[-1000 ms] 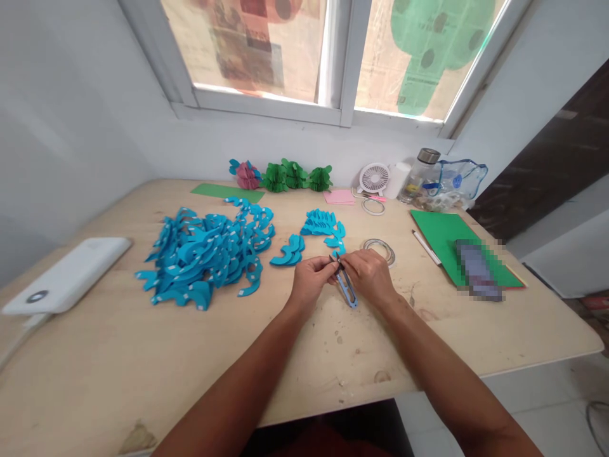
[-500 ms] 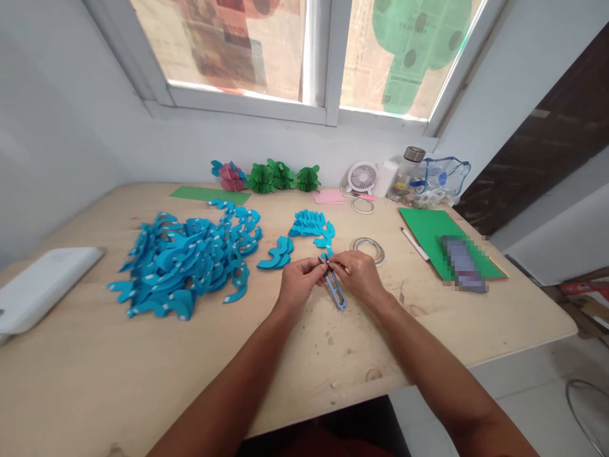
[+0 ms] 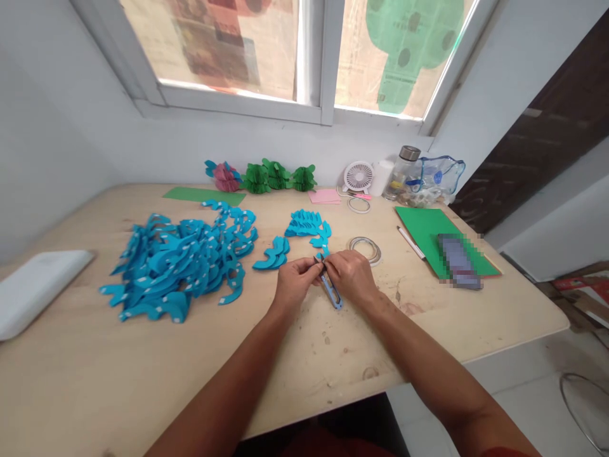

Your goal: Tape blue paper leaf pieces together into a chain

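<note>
My left hand [image 3: 294,284] and my right hand [image 3: 353,277] meet near the middle of the table, fingertips pinched close together. Between them is a pair of thread snips [image 3: 333,294] with a blue-grey handle slanting toward me; its dark blade tips show by the fingertips. What each pinch holds is too small to make out. Just beyond the fingers lie a few curved blue paper pieces [image 3: 321,241] and a neat row of blue paper cutouts [image 3: 304,223]. A small blue stack [image 3: 273,255] sits left of my left hand.
A big heap of blue paper pieces with white patches [image 3: 176,263] covers the left. Tape rolls [image 3: 375,252], a white pen [image 3: 410,242], green sheets [image 3: 423,222] and a blurred phone [image 3: 457,260] lie right. Paper ornaments [image 3: 276,174], a fan [image 3: 358,176] and a bottle [image 3: 402,171] stand behind.
The whole view has shifted slightly, so things appear a little further left. My hands keep their pinch around the snips' blade end, with only slight finger movement.
</note>
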